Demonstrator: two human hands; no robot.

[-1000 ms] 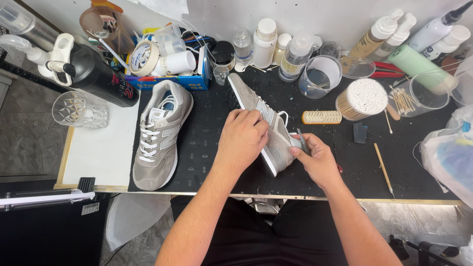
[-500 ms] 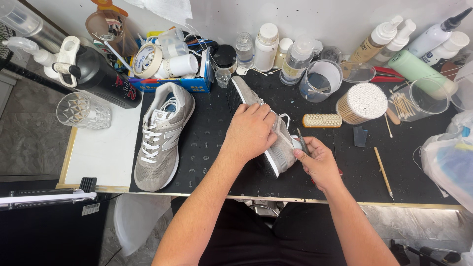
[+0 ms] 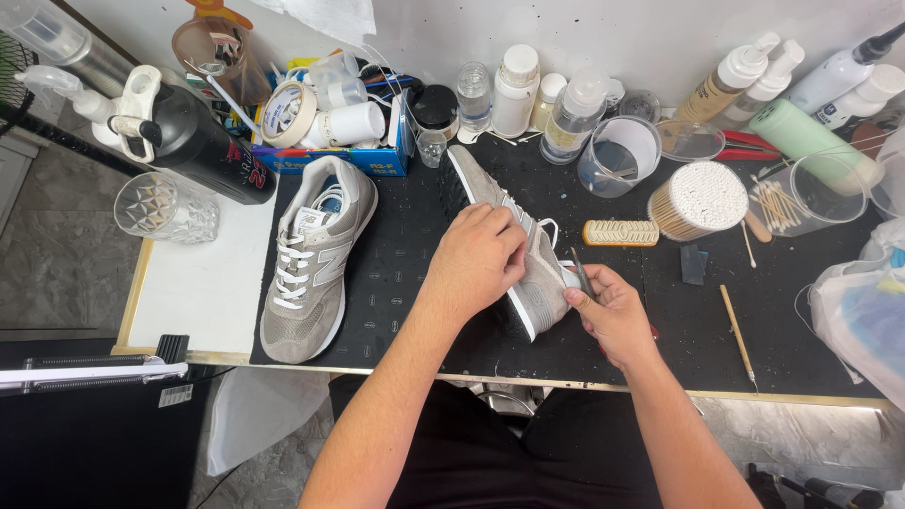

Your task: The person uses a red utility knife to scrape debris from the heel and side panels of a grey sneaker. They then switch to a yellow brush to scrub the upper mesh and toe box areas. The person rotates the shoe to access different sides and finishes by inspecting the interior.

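Two grey sneakers lie on the black mat [image 3: 405, 273] that covers most of the table [image 3: 203, 292]. One, the tilted sneaker [image 3: 528, 254], rests on its side near the middle of the mat, toe toward 11 o'clock and heel toward 5 o'clock, its white sole edge facing the person. The left hand [image 3: 476, 264] lies over its upper, fingers [image 3: 500, 231] curled down and pressing on the grey fabric. The right hand [image 3: 617, 316], at 4 o'clock from the shoe, pinches a thin dark tool [image 3: 583, 280] whose tip touches the heel end. At 9 o'clock from the held shoe, the second sneaker [image 3: 316, 264] sits upright with white laces showing. At 3 o'clock lies a small ribbed brush [image 3: 620, 233], and just past it stands a tub of cotton swabs [image 3: 699, 200]. Along the wall at 12 o'clock stand white bottles [image 3: 517, 90] and a clear cup [image 3: 617, 155]. A roll of tape [image 3: 287, 111] and a black spray bottle [image 3: 203, 141] sit toward 10 o'clock, with a cut-glass tumbler [image 3: 165, 207] near the table's left edge.
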